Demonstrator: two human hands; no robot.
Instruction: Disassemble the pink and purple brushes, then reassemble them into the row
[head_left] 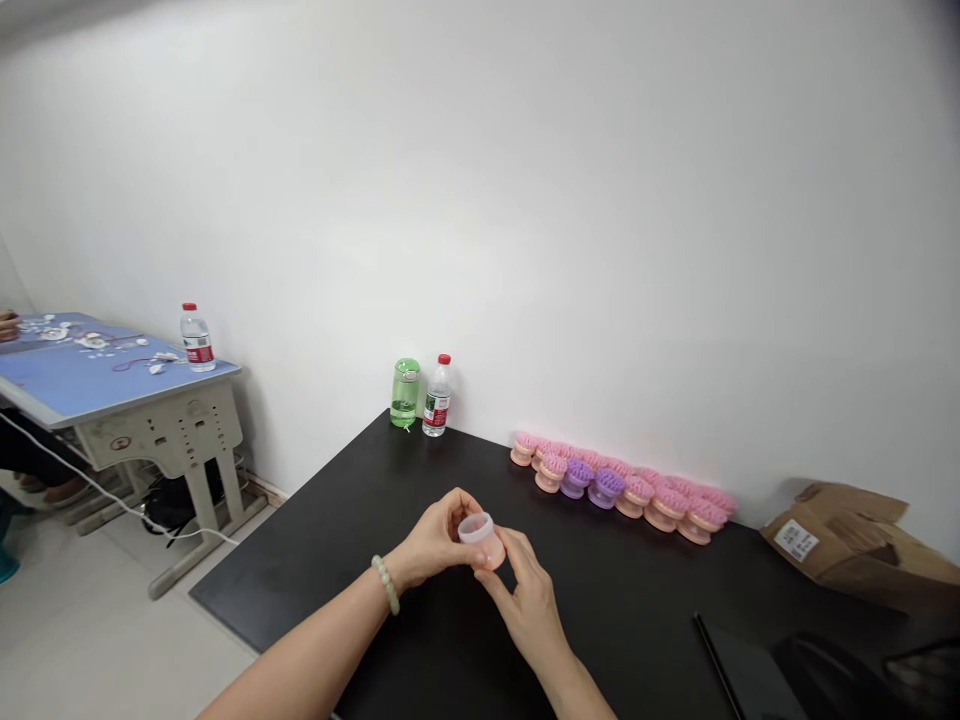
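Two bare hands, the left hand (431,540) and the right hand (525,600), curled closed on one translucent pink cup (481,540), gripped from either side just above a black table (637,610). Farther off, a long row of pink and purple bristled silicone pieces (622,490), lined along the wall, untouched by either hand; a torn cardboard box (847,545) beyond.

A small round plastic cup (481,540) sits between the left hand (431,540) and right hand (525,600), above a long laminate table (300,570). Behind them, against a plaster wall (525,200), stand a plastic water bottle (438,398) and a cylindrical plastic flask (405,393), with round silicone bristle brushes (622,490) to their right and a cardboard box (847,540) farther right.
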